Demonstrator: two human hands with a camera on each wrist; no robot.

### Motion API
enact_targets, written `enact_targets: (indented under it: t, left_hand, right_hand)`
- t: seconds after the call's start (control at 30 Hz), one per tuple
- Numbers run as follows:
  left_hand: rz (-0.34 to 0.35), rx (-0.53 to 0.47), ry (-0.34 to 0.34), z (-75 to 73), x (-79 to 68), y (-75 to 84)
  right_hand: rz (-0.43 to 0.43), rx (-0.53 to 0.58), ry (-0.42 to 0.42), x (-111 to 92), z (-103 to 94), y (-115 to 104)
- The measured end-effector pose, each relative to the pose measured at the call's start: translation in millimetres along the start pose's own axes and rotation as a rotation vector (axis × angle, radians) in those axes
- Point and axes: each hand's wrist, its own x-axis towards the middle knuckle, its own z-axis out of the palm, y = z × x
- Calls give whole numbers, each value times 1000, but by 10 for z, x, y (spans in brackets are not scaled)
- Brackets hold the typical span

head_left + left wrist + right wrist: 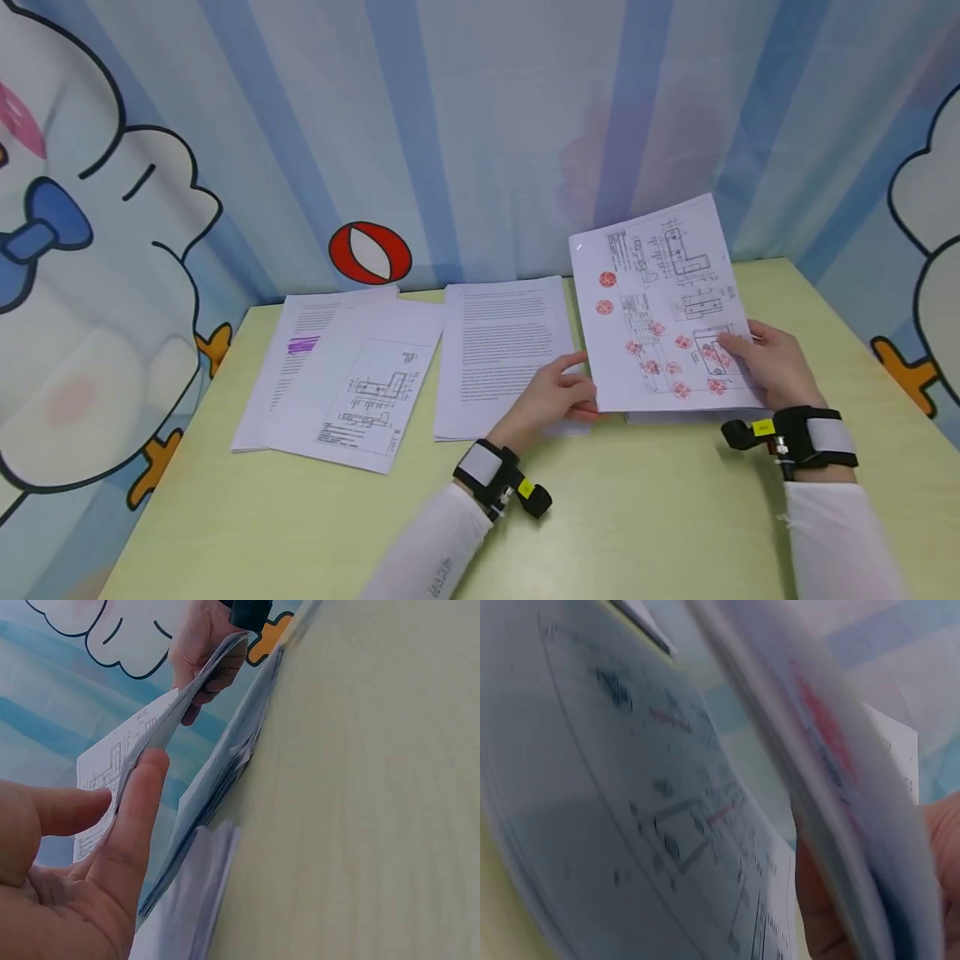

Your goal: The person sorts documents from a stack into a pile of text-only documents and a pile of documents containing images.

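My right hand (776, 367) grips the right edge of a lifted bundle of sheets (660, 250), thumb in front and fingers behind. Technical drawings and several red round stamps show on its front sheet. At the bundle's lower left edge is my left hand (551, 393), its thumb and forefinger fairly straight and right at the paper in the left wrist view. Beneath the bundle lies another stack (637, 417), mostly hidden in the head view; the right wrist view shows a drawing on its top sheet (630, 862).
A stack of text pages (510, 333) lies mid-table, partly under my left hand. Farther left, a drawing sheet (367, 417) overlaps text pages (300, 325) with a purple highlighted patch. A patterned curtain (480, 125) hangs along the back edge of the pale green table (637, 517).
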Motion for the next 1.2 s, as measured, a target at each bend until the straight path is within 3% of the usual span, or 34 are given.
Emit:
enact_targets:
  t: [0.13,0.33,0.57,0.83,1.03,1.2]
  left_hand:
    - [-29,15,-33,121,23,-70]
    - [-56,-1,-25,248,54,-98]
    - [-75,27,-23,315,64,-61]
    - [-38,48,-5,209,18,-6]
    - [5,79,16,41,-52,107]
    - [65,163,73,-153,-183,266]
  right_hand:
    - [23,-71,2,50,-79,116]
    - [35,-97,1,121,-125,184]
    - [-30,-180,33,164,-137,213]
    - [-96,-375,133,150,-171,142]
    - [-144,-395,158,279,-113,206]
    - [-227,-340,159,510,115,305]
